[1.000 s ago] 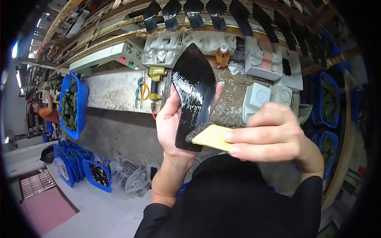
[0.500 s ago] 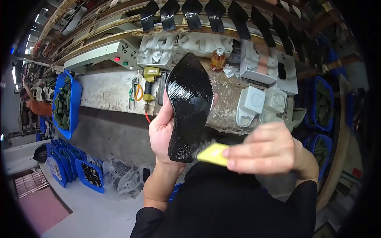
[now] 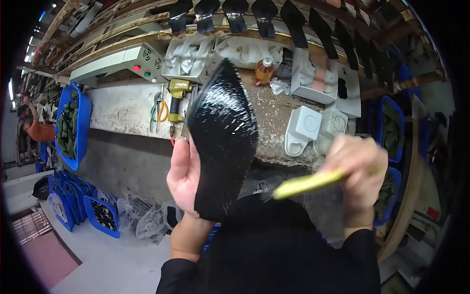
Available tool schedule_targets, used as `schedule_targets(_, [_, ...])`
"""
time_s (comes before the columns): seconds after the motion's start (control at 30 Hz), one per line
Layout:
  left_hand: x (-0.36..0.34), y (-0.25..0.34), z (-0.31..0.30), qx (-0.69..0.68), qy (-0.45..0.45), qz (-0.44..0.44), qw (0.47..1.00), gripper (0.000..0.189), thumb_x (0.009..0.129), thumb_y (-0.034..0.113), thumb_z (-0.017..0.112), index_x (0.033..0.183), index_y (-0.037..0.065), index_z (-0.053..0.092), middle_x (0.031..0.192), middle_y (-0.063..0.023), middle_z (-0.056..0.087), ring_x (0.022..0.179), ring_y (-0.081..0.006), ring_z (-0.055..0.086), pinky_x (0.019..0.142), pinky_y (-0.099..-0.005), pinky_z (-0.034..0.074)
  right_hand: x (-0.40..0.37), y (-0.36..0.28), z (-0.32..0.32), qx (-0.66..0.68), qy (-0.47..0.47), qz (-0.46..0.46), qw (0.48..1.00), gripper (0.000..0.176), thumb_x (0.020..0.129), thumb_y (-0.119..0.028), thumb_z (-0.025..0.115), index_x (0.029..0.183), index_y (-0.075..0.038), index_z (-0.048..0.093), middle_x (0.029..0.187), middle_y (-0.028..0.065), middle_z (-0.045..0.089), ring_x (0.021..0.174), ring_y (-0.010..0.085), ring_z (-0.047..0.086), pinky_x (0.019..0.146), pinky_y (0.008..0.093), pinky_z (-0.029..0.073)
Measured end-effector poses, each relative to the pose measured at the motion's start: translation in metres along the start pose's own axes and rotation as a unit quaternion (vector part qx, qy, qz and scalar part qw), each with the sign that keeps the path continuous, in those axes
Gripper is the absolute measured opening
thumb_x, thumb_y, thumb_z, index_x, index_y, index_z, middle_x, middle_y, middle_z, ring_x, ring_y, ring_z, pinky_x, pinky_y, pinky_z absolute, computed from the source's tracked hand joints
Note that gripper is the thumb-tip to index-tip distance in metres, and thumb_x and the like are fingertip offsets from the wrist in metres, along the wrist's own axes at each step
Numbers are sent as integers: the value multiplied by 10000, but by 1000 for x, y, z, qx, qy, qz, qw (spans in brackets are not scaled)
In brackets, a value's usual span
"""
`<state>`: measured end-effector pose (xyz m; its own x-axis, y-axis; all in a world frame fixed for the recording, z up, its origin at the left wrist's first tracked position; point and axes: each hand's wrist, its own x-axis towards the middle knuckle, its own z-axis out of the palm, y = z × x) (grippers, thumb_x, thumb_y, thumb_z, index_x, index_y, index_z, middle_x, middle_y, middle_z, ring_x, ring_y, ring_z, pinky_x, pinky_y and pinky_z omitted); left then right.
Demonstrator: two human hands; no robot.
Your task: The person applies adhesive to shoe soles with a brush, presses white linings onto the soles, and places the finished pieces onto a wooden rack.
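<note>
My left hand (image 3: 183,183) holds a black shoe insole (image 3: 225,142) upright by its narrow end, thumb along its left edge. The insole's pointed end is at the top, and its face has a wet-looking sheen, brightest across the upper half. To the right and lower down, my right hand (image 3: 360,164) is closed around the yellow handle of a brush (image 3: 308,185). The brush points left and stands apart from the insole; its tip is blurred by motion.
Behind, the workbench (image 3: 122,112) carries a green air stapler (image 3: 178,95), pliers (image 3: 156,110), a bottle (image 3: 263,72), white boxes (image 3: 313,81) and a white plastic container (image 3: 304,127). More black insoles (image 3: 264,17) line the rack. A blue bin (image 3: 73,130) stands left, near a person (image 3: 41,131).
My right hand has moved the brush right, away from the insole's lower end. The insole has tilted and shifted slightly left and down in view, its sheen now higher up.
</note>
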<state>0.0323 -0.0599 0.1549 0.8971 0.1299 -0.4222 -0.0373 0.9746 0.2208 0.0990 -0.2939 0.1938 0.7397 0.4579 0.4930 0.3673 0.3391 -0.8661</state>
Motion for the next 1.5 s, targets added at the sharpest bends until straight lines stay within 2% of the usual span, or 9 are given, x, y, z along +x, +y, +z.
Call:
schedule_targets(0.1, [3, -6, -16, -143, -188, -75, 969, 757, 1025, 506, 525, 1617, 72, 344, 1662, -189, 360, 1520, -362, 362, 1276, -501, 253, 12, -11, 41, 243, 329, 201, 890, 199, 952, -76, 663, 1093, 39, 743, 923, 168, 756, 640, 146, 629, 526, 262, 481])
schedule_targets(0.2, [5, -8, -22, -125, -194, -74, 970, 832, 959, 561, 589, 1611, 100, 361, 1661, -157, 374, 1516, -337, 371, 1270, -503, 258, 5, 4, 49, 228, 283, 260, 895, 225, 950, -29, 622, 1139, 36, 725, 977, 154, 735, 636, 127, 621, 523, 234, 465])
schedule_targets(0.27, [3, -6, -29, -104, -192, -64, 974, 907, 892, 616, 652, 1606, 128, 377, 1660, -125, 387, 1512, -312, 380, 1265, -505, 262, -2, 20, 46, -221, 113, 185, 951, 248, 947, 17, 577, 1152, 42, 715, 1005, 144, 715, 622, 111, 599, 525, 208, 448])
schedule_targets(0.43, [-3, 6, -40, -115, -243, -50, 962, 939, 826, 552, 711, 1607, 158, 370, 1651, -114, 403, 1515, -302, 376, 1269, -497, 254, 7, -17, 26, -172, 211, 247, 930, 229, 945, 10, 588, 1125, 40, 728, 1003, 113, 734, 732, 125, 601, 656, 246, 485])
schedule_targets(0.53, [-6, 4, -42, -98, -237, -50, 965, 945, 806, 534, 712, 1608, 169, 369, 1651, -109, 404, 1514, -306, 377, 1269, -516, 246, 39, -9, 34, -156, 202, 111, 960, 175, 931, 12, 652, 1075, 27, 751, 998, 119, 748, 744, 139, 588, 673, 268, 491])
schedule_targets(0.6, [-6, 3, -42, -77, -237, -53, 967, 952, 787, 516, 714, 1608, 181, 367, 1651, -104, 405, 1513, -310, 378, 1269, -534, 239, 68, 19, 22, -293, -85, -193, 932, 175, 963, -112, 711, 1118, -43, 753, 931, 98, 781, 640, 108, 547, 600, 224, 425])
schedule_targets(0.77, [-11, 16, -52, -32, -176, -4, 984, 965, 775, 536, 709, 1609, 193, 367, 1657, -104, 394, 1520, -334, 359, 1259, -609, 207, 61, 30, 11, -331, -265, -106, 900, 133, 943, -152, 746, 1053, -90, 789, 1039, 72, 804, 641, 130, 546, 637, 251, 452])
schedule_targets(1.3, [9, 34, -91, -115, -102, -13, 988, 1061, 760, 444, 674, 1675, 196, 198, 1680, -136, 331, 1518, -342, 359, 1255, -502, 270, 53, 80, 42, -203, -311, 20, 928, 107, 970, -91, 696, 957, -61, 798, 963, 127, 786, 675, 162, 630, 666, 291, 462])
schedule_targets(1.5, [29, 59, -107, -98, -79, 17, 992, 1058, 769, 415, 675, 1677, 178, 188, 1680, -153, 324, 1514, -351, 363, 1250, -509, 280, 7, 138, 9, 143, 49, 297, 943, 305, 993, -41, 645, 1296, -26, 676, 941, 114, 722, 713, 128, 632, 585, 193, 497])
